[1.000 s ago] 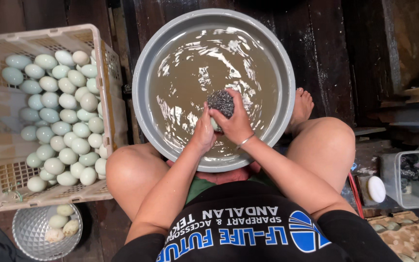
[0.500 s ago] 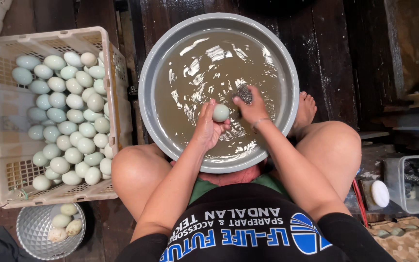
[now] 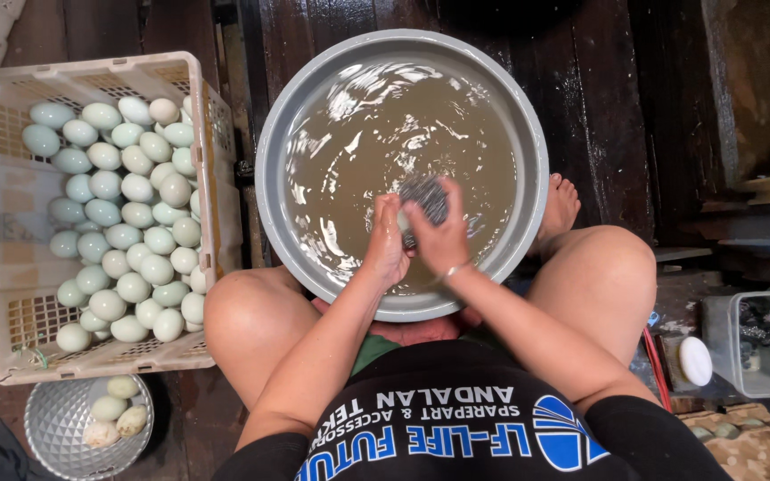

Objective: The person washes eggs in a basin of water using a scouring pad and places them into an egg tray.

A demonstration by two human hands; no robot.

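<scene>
A large grey basin [image 3: 282, 134] of murky brown water sits on the floor between my knees. Over its near side my left hand [image 3: 385, 245] grips a pale egg [image 3: 402, 223], mostly hidden by the fingers. My right hand [image 3: 443, 236] holds a grey steel scouring pad [image 3: 424, 195] pressed against that egg. Both hands touch each other just above the water.
A beige plastic crate [image 3: 2, 267] full of several pale blue-green eggs stands at the left. A small metal bowl [image 3: 55, 428] with a few eggs lies at the lower left. A clear plastic box [image 3: 759, 343] and an egg tray [image 3: 741, 445] are at the right on dark wet planks.
Half a second ago the egg was uncovered in the left hand and the pad was held apart; now the right hand has brought the pad back onto the egg.
</scene>
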